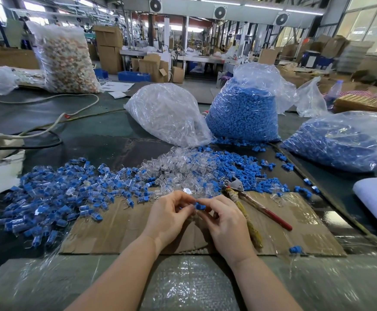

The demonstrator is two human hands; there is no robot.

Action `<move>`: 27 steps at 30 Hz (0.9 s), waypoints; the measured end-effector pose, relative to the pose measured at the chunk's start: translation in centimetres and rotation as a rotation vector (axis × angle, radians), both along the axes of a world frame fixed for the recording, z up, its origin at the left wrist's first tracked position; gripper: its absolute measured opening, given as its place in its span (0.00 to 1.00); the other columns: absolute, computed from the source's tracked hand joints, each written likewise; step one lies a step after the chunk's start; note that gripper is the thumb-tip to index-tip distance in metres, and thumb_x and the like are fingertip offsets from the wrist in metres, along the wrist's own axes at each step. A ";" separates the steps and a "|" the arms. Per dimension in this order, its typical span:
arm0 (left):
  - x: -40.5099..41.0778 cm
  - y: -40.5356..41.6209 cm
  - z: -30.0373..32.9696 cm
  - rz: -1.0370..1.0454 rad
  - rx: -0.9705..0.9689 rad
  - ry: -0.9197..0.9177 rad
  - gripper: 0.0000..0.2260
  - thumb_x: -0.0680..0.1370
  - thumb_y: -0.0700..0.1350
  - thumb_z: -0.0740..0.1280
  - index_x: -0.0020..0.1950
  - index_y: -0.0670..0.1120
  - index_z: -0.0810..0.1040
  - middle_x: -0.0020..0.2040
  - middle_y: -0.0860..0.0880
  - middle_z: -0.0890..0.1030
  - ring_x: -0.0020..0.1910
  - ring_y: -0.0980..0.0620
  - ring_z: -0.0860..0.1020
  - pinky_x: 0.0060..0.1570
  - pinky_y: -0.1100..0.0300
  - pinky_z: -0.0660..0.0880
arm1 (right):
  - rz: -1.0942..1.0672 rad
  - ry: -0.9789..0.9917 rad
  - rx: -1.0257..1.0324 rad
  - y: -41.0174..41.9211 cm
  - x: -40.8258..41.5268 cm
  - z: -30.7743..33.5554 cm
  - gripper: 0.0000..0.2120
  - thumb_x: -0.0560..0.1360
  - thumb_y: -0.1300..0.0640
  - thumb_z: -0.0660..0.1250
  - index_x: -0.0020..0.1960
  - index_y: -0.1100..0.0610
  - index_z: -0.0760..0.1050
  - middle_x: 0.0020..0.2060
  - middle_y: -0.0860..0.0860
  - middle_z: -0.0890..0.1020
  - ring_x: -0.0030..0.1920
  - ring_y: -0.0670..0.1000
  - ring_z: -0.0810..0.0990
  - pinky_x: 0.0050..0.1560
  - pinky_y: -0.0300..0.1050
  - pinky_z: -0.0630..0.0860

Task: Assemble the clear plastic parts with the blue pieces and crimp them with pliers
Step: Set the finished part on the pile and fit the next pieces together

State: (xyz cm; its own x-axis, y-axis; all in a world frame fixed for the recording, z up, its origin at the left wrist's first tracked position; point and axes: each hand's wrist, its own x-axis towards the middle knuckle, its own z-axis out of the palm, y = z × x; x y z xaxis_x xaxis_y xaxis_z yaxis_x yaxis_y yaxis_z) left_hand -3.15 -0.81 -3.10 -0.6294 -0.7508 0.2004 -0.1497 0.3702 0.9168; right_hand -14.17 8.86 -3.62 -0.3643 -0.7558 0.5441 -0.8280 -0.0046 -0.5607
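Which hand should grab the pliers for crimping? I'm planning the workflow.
Likely the right hand: the pliers lie on the cardboard just beside it. The left hand could hold the blue piece both hands now pinch.

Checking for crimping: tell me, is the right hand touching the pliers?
Apart. The head view shows the right hand pinching a blue piece; cardboard shows between it and the pliers.

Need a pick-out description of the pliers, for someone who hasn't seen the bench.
Find the flattened cardboard sheet in front of the person. The pliers lie on its right half, beside the right hand, metal head touching the blue-and-clear parts pile. They are the only tool: one red handle, one wrapped in frayed yellowish cloth.
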 end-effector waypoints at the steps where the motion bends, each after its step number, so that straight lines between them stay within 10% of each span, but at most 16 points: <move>1: 0.0 0.0 0.0 -0.007 0.002 0.002 0.10 0.74 0.36 0.69 0.43 0.52 0.77 0.39 0.49 0.82 0.39 0.54 0.81 0.42 0.66 0.77 | 0.003 0.005 0.001 0.0 0.0 0.0 0.09 0.72 0.57 0.72 0.52 0.54 0.82 0.40 0.45 0.78 0.43 0.45 0.74 0.45 0.41 0.73; 7: -0.3 -0.1 -0.3 -0.004 0.038 0.031 0.11 0.73 0.34 0.69 0.42 0.51 0.78 0.39 0.42 0.83 0.41 0.42 0.81 0.49 0.46 0.78 | -0.018 -0.007 -0.040 -0.2 0.0 -0.1 0.02 0.71 0.60 0.72 0.43 0.58 0.81 0.37 0.48 0.78 0.39 0.45 0.73 0.42 0.41 0.72; 27: 0.0 -0.1 0.0 -0.044 0.046 0.022 0.09 0.72 0.35 0.70 0.43 0.49 0.79 0.39 0.44 0.82 0.40 0.45 0.80 0.45 0.54 0.77 | 0.025 -0.008 -0.028 0.0 0.0 0.0 0.07 0.71 0.56 0.72 0.48 0.56 0.82 0.40 0.44 0.77 0.42 0.42 0.73 0.45 0.37 0.72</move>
